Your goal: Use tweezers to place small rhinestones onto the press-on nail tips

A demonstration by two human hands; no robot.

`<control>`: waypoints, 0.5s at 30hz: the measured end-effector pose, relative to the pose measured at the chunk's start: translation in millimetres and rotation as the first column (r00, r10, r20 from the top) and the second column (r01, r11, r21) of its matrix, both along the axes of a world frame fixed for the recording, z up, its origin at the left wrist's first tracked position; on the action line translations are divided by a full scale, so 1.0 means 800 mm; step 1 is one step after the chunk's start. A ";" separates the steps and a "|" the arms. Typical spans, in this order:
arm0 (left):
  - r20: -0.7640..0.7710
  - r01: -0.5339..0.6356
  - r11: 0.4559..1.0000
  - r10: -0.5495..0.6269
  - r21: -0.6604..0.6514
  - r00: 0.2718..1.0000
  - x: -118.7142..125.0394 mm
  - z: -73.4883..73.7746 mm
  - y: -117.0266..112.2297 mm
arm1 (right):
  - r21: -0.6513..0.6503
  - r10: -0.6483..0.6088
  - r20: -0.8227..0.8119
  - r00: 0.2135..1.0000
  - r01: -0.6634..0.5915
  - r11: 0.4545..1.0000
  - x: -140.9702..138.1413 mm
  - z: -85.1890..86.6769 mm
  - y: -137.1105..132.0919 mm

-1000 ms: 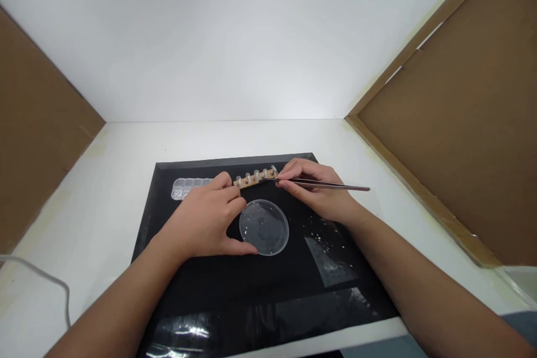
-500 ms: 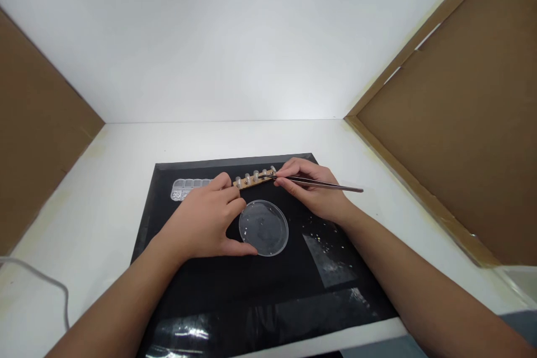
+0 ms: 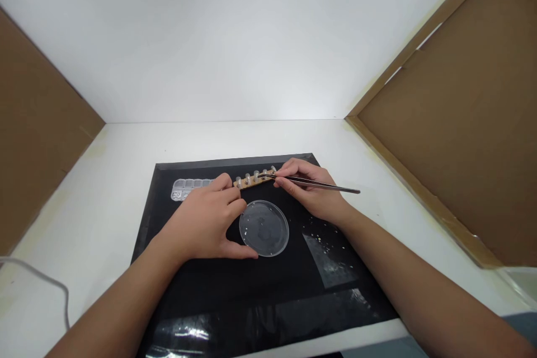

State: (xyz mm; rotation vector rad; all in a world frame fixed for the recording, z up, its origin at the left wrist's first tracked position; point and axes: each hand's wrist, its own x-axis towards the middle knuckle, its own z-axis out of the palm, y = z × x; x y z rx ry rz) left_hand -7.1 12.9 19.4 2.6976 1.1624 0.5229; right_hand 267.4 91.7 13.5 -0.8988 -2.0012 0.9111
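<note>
My right hand (image 3: 310, 187) is closed in a pinch around dark tweezers (image 3: 316, 183). Their bent tip is at the middle of a wood-coloured strip (image 3: 252, 183) that carries several clear pieces resembling false nail tips (image 3: 256, 175). My left hand (image 3: 210, 215) lies with its thumb spread away from its bent fingers. Its upper fingers are at the strip's left end, partly hiding it. The thumb tip and index finger are by the rim of a clear round dish (image 3: 268, 255), which has a few tiny bright specks inside. Whether those fingers press on the strip or dish, I cannot tell.
A clear compartment box (image 3: 193, 183) with small bright bits is partly behind my left hand. Small pale bits (image 3: 319, 239) lie scattered by my right forearm on the black mat (image 3: 235, 285). A grey cable (image 3: 46, 278) runs at the left; brown panels (image 3: 461, 112) flank the white table.
The tweezers' rear end has shifted slightly left and down, while their tip remains at the strip. My left hand has hardly moved.
</note>
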 end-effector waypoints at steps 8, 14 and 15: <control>0.001 -0.004 1.000 0.004 0.000 1.000 0.001 0.000 -0.001 | -0.018 -0.028 0.007 1.000 0.029 0.999 0.001 -0.004 0.002; 0.001 -0.003 1.000 0.003 0.014 1.000 0.000 -0.001 0.000 | -0.005 -0.024 0.014 1.000 0.024 1.000 0.002 -0.004 0.003; -0.001 -0.004 1.000 0.004 0.016 1.000 0.000 -0.002 0.000 | 0.000 -0.018 0.013 1.000 0.018 1.000 0.002 -0.004 0.003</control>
